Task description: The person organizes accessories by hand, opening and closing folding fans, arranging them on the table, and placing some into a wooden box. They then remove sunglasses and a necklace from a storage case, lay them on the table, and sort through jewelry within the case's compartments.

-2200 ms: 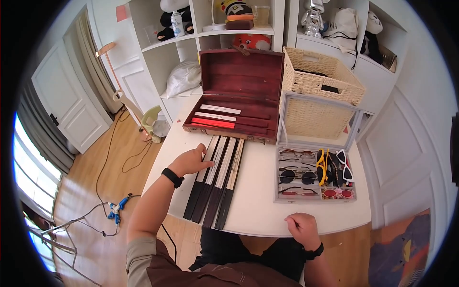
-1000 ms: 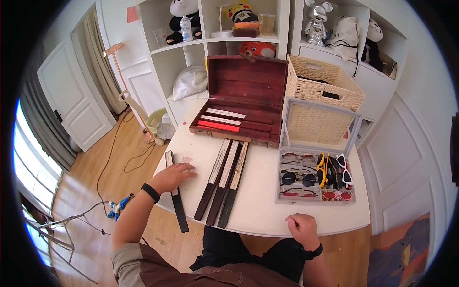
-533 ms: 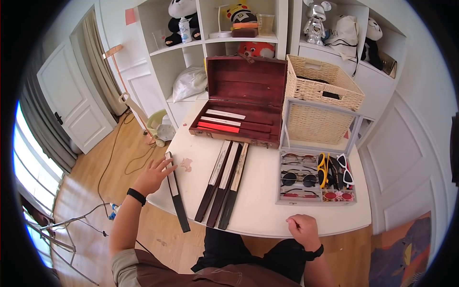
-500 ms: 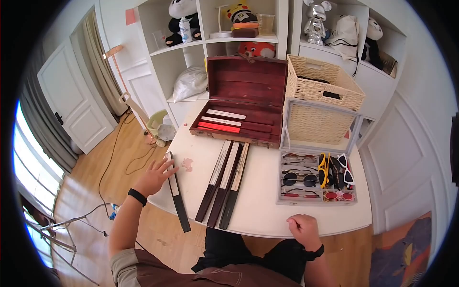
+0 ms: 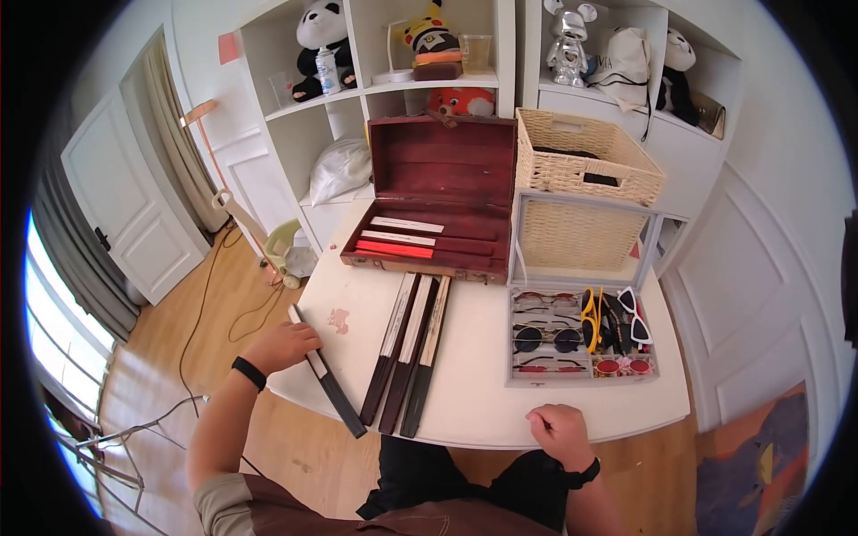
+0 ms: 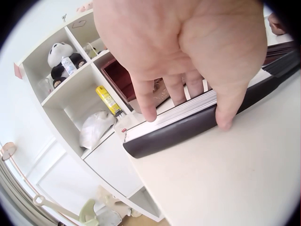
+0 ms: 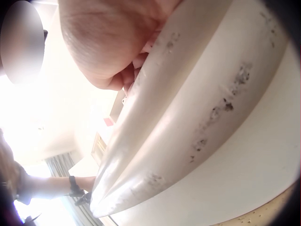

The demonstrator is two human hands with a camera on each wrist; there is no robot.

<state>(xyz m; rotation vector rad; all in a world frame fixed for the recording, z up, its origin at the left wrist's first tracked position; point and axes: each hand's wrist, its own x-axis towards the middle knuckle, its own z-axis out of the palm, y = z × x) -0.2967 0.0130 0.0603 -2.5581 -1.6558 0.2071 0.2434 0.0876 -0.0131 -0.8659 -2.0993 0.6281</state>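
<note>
In the head view my left hand (image 5: 284, 344) lies over the upper part of a folded black fan (image 5: 338, 393), slanted at the table's left. The left wrist view has my left hand (image 6: 181, 42) holding the fan (image 6: 176, 134), thumb on its dark outer rib and fingers across its white paper. To its right, three folded fans (image 5: 411, 357) lie side by side. Loosely curled and holding nothing, my right hand (image 5: 563, 435) rests at the table's front edge; its palm (image 7: 108, 42) shows above the edge in the right wrist view.
Behind the fans stands an opened red-brown case (image 5: 442, 161) with more folded fans (image 5: 407, 223) inside. An opened grey box (image 5: 581, 381) of sunglasses sits at the right, a woven basket (image 5: 572, 179) behind it. Shelves (image 5: 527, 54) line the back.
My left hand first slid one fan leftward from the row. Its spread fingers have since come together around that fan, whose lower end has swung right. My right hand stays put.
</note>
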